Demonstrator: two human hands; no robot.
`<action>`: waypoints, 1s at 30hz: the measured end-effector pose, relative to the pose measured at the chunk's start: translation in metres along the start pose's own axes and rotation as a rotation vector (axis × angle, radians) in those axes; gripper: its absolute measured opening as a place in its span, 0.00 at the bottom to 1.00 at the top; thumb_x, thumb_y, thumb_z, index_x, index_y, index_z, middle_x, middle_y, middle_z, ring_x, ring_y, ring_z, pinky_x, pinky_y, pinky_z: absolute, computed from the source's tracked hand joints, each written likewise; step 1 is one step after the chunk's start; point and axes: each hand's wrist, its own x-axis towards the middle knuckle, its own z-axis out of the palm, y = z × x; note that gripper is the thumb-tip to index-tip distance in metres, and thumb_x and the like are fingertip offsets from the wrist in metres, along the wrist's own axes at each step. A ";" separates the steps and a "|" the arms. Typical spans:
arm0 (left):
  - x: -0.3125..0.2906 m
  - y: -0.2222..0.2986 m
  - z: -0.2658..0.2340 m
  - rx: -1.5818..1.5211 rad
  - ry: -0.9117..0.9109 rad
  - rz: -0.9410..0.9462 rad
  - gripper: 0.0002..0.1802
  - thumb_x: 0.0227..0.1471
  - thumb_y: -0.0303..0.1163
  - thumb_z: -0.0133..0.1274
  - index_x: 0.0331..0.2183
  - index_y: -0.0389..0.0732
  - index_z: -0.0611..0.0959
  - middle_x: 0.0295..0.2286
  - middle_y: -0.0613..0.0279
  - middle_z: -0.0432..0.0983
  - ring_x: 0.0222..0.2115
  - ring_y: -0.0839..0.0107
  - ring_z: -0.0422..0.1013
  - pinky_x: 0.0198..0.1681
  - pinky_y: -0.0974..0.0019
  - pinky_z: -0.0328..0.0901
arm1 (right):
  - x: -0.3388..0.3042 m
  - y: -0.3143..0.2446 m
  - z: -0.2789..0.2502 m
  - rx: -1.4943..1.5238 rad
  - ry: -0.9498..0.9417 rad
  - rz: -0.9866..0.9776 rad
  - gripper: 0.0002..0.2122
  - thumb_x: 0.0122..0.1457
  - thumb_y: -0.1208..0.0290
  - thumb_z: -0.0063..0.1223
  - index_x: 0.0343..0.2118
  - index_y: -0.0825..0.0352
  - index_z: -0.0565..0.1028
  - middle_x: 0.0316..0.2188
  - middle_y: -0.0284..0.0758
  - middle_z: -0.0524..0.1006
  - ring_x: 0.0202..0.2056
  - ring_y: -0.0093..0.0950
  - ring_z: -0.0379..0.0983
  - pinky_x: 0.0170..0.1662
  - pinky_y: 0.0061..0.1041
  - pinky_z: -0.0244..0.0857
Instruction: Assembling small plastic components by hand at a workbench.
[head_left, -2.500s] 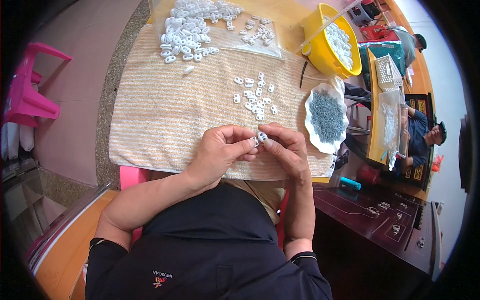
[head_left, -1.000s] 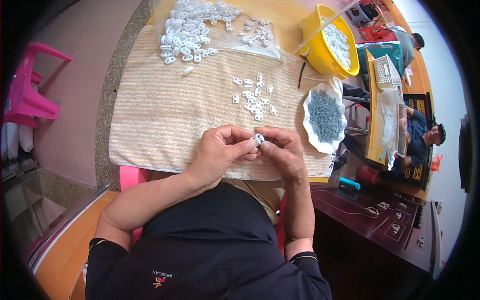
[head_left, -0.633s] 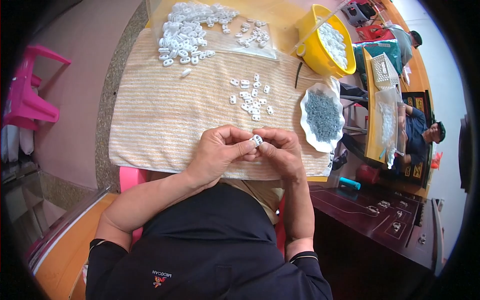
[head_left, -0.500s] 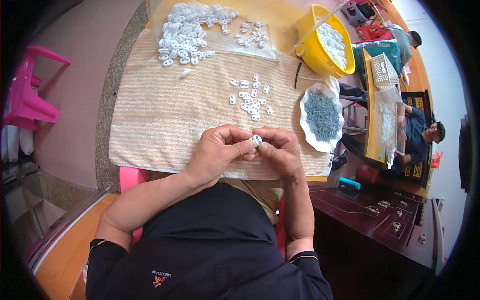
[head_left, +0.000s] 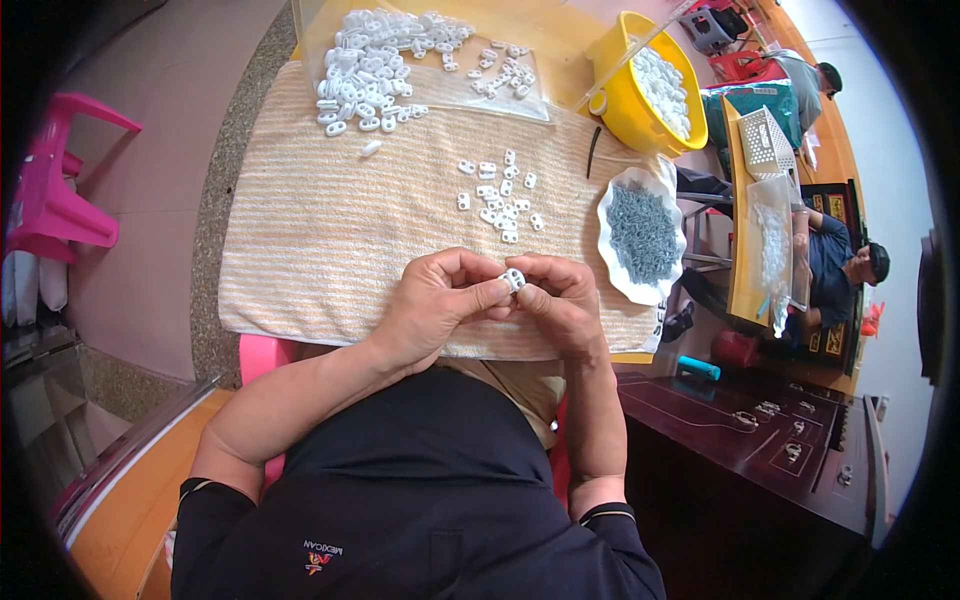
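Observation:
Between the fingertips of my left hand (head_left: 440, 295) and my right hand (head_left: 560, 295) is a small white plastic piece with two holes (head_left: 514, 280). Both hands pinch it close to the near edge of the striped towel (head_left: 310, 250). My fingers hide part of it. Just beyond my hands lies a loose group of similar white two-hole pieces (head_left: 510, 207). To the right of my right hand, small grey translucent parts (head_left: 642, 235) fill a white scalloped dish (head_left: 606, 262). Their exact kind is too small to tell.
A large heap of white pieces (head_left: 365, 75) lies at the far left, partly on a clear sheet (head_left: 450, 92). A yellow basin (head_left: 618, 95) of white pieces stands at the far right, near a thin black strip (head_left: 593, 150). Another person (head_left: 830, 255) sits at a table on the right.
Hardly anything differs. The white piece in my fingertips appears turned very slightly, and both hands stay in place.

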 end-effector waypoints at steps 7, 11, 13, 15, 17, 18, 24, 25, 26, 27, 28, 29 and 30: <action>0.002 0.003 0.000 -0.041 -0.060 -0.040 0.08 0.54 0.23 0.54 0.38 0.35 0.77 0.33 0.60 0.76 0.33 0.73 0.75 0.38 0.72 0.73 | 0.003 0.000 0.000 -0.034 -0.014 -0.055 0.12 0.53 0.78 0.59 0.42 0.72 0.77 0.36 0.35 0.75 0.38 0.24 0.72 0.42 0.21 0.68; 0.001 0.002 -0.001 -0.075 -0.083 -0.047 0.06 0.54 0.22 0.54 0.36 0.36 0.76 0.32 0.61 0.76 0.33 0.74 0.75 0.38 0.72 0.74 | 0.004 0.000 0.003 -0.004 -0.041 -0.093 0.12 0.53 0.76 0.60 0.41 0.71 0.78 0.34 0.35 0.74 0.37 0.24 0.70 0.40 0.20 0.65; 0.001 0.000 -0.001 -0.072 -0.111 -0.017 0.04 0.53 0.22 0.55 0.32 0.37 0.75 0.31 0.62 0.76 0.32 0.75 0.75 0.37 0.72 0.74 | 0.003 -0.001 0.003 0.002 -0.050 -0.093 0.12 0.52 0.76 0.60 0.40 0.71 0.78 0.34 0.35 0.73 0.36 0.24 0.70 0.40 0.20 0.65; 0.001 0.000 -0.001 -0.071 -0.118 -0.020 0.04 0.53 0.22 0.55 0.31 0.38 0.75 0.31 0.62 0.76 0.32 0.75 0.75 0.37 0.72 0.74 | 0.002 -0.001 0.002 0.008 -0.055 -0.094 0.12 0.52 0.76 0.61 0.40 0.71 0.78 0.34 0.35 0.73 0.36 0.24 0.70 0.39 0.21 0.65; 0.000 -0.001 0.000 -0.071 -0.124 -0.021 0.04 0.53 0.22 0.55 0.30 0.38 0.74 0.30 0.62 0.76 0.31 0.75 0.75 0.37 0.72 0.74 | 0.002 0.000 0.001 -0.018 -0.067 -0.114 0.12 0.51 0.77 0.62 0.40 0.71 0.78 0.33 0.36 0.73 0.35 0.24 0.70 0.38 0.20 0.66; -0.001 -0.001 0.001 -0.074 -0.121 -0.015 0.05 0.53 0.24 0.56 0.30 0.38 0.75 0.29 0.62 0.76 0.30 0.76 0.75 0.35 0.74 0.73 | 0.002 0.000 0.001 -0.018 -0.067 -0.114 0.12 0.51 0.77 0.62 0.40 0.71 0.78 0.33 0.36 0.73 0.35 0.24 0.70 0.38 0.20 0.66; -0.006 0.001 0.004 -0.064 -0.127 0.005 0.05 0.53 0.25 0.56 0.30 0.38 0.75 0.28 0.62 0.76 0.29 0.76 0.75 0.34 0.74 0.73 | -0.001 0.001 0.003 0.035 -0.077 -0.133 0.13 0.49 0.79 0.63 0.40 0.72 0.78 0.32 0.36 0.74 0.34 0.24 0.71 0.35 0.19 0.66; -0.006 0.001 0.004 -0.046 -0.127 0.002 0.05 0.53 0.23 0.56 0.30 0.38 0.75 0.29 0.62 0.75 0.30 0.76 0.74 0.35 0.73 0.73 | -0.001 0.000 0.003 0.002 -0.095 -0.131 0.12 0.50 0.79 0.62 0.39 0.72 0.78 0.33 0.35 0.74 0.34 0.23 0.71 0.37 0.20 0.66; -0.007 0.001 0.004 -0.044 -0.130 0.003 0.05 0.53 0.23 0.56 0.30 0.38 0.75 0.29 0.62 0.75 0.30 0.76 0.74 0.35 0.73 0.73 | -0.001 -0.001 0.003 -0.031 -0.111 -0.130 0.11 0.51 0.80 0.61 0.39 0.72 0.78 0.33 0.34 0.74 0.35 0.21 0.70 0.39 0.21 0.66; -0.007 0.000 0.005 -0.048 -0.126 0.011 0.05 0.53 0.24 0.56 0.30 0.38 0.75 0.28 0.63 0.75 0.30 0.76 0.74 0.35 0.73 0.73 | -0.001 -0.001 0.004 -0.033 -0.111 -0.134 0.11 0.51 0.80 0.61 0.39 0.72 0.78 0.33 0.34 0.74 0.35 0.21 0.70 0.39 0.21 0.66; -0.007 0.000 0.005 -0.052 -0.123 0.019 0.05 0.53 0.24 0.56 0.29 0.38 0.75 0.28 0.63 0.75 0.29 0.76 0.74 0.35 0.73 0.73 | -0.001 -0.001 0.005 -0.029 -0.111 -0.133 0.11 0.51 0.80 0.61 0.39 0.72 0.78 0.33 0.33 0.73 0.35 0.21 0.70 0.39 0.20 0.66; -0.007 0.000 0.005 -0.049 -0.131 0.022 0.05 0.53 0.24 0.56 0.29 0.38 0.75 0.28 0.63 0.75 0.29 0.76 0.74 0.35 0.73 0.73 | -0.001 -0.001 0.006 -0.027 -0.111 -0.134 0.11 0.51 0.80 0.61 0.39 0.73 0.78 0.33 0.32 0.73 0.35 0.20 0.69 0.39 0.20 0.65; -0.006 0.001 0.005 -0.044 -0.126 0.021 0.05 0.53 0.24 0.57 0.29 0.38 0.75 0.28 0.63 0.75 0.29 0.76 0.74 0.35 0.73 0.73 | -0.001 -0.001 0.006 -0.032 -0.109 -0.143 0.11 0.51 0.80 0.61 0.39 0.73 0.78 0.33 0.32 0.73 0.35 0.20 0.69 0.39 0.20 0.65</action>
